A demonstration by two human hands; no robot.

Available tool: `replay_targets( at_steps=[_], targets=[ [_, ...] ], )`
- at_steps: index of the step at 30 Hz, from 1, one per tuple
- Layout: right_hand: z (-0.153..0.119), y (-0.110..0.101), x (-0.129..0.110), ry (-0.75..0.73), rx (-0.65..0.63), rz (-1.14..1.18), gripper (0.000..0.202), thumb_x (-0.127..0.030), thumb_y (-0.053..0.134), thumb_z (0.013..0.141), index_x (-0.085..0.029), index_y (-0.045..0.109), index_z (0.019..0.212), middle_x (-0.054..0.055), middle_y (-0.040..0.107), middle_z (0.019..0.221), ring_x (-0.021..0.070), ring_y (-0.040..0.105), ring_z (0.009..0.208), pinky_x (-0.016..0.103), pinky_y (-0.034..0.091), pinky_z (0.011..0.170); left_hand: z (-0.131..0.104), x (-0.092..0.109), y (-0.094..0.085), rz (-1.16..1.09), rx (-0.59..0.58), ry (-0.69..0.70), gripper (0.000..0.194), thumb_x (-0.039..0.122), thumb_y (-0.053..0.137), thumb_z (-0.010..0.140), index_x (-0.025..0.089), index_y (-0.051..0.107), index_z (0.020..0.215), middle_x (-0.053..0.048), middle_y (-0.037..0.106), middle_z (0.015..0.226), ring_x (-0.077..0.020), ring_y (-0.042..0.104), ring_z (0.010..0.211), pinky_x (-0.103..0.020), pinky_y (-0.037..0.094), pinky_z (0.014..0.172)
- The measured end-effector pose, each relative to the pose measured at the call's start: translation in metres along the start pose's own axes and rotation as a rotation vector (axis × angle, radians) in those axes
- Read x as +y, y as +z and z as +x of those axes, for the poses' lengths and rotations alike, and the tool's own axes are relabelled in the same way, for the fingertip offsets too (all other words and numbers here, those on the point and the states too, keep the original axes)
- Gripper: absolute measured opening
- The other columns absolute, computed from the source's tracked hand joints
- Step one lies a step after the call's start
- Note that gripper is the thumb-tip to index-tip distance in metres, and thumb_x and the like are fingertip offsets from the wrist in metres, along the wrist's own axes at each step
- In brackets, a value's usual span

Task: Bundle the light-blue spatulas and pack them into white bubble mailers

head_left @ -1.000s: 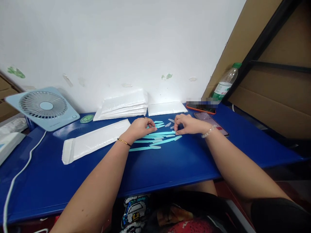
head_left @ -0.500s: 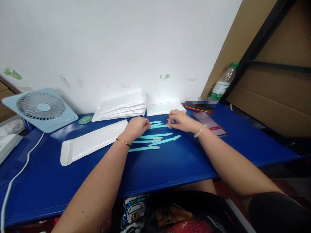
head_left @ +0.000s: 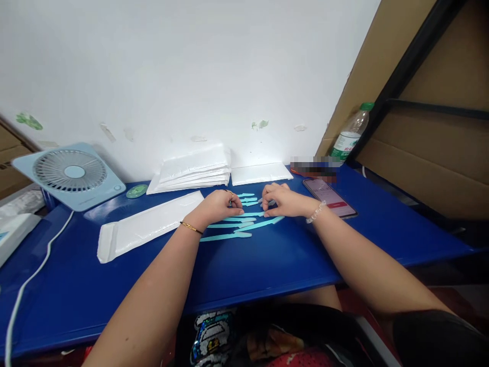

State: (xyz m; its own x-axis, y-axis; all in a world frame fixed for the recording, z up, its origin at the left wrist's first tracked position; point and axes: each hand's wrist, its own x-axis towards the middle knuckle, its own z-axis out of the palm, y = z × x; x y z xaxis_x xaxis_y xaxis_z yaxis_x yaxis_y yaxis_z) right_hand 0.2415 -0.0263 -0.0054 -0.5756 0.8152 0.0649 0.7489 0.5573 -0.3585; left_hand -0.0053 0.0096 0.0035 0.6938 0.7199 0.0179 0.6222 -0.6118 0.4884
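Several turquoise eyebrow razors (head_left: 229, 236) with pale caps lie side by side on the blue table (head_left: 260, 275). My left hand (head_left: 221, 206) pinches one end of a razor (head_left: 252, 214) in the row, thumb against fingers. At that razor's other end, my right hand (head_left: 280, 200) has its fingertips closed. Behind these, a few more razors (head_left: 249, 199) lie between my hands, partly hidden by the fingers. A white padded mailer (head_left: 148, 224) lies flat to the left of my left hand.
A stack of white mailers (head_left: 193, 165) rests against the wall, another flat white packet (head_left: 262, 174) beside it. At left stand a blue fan (head_left: 110, 192) with a cable and a green disc (head_left: 136, 191). To the right are a phone (head_left: 330, 196) and a bottle (head_left: 346, 142).
Both hands have come slightly nearer to me, from the far razors to one in the middle of the row. The far razors now lie free of my left fingers.
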Motion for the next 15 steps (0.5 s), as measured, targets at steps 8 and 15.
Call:
replay_targets(
  at_steps=[8,15],
  targets=[
    [0.001,-0.005,0.01,0.056,0.17,0.001,0.016,-0.036,0.065,0.078,-0.021,0.066,0.075,0.006,0.058,0.096,0.0243,0.05,0.097,0.04,0.029,0.088,0.004,-0.008,-0.003,0.1,0.05,-0.083,0.015,0.028,0.058,0.073,0.02,0.07,0.071,-0.001,0.068,0.072,-0.0134,0.056,0.062,-0.024,0.037,0.056],
    [0.002,-0.006,0.018,0.183,0.262,-0.007,0.014,-0.034,0.065,0.077,-0.021,0.069,0.082,0.008,0.058,0.098,0.026,0.052,0.097,0.042,0.034,0.086,-0.002,-0.016,-0.014,0.113,0.108,-0.075,0.028,0.041,0.068,0.066,0.022,0.071,0.085,-0.001,0.067,0.083,-0.0167,0.059,0.075,-0.025,0.039,0.06]
  ],
)
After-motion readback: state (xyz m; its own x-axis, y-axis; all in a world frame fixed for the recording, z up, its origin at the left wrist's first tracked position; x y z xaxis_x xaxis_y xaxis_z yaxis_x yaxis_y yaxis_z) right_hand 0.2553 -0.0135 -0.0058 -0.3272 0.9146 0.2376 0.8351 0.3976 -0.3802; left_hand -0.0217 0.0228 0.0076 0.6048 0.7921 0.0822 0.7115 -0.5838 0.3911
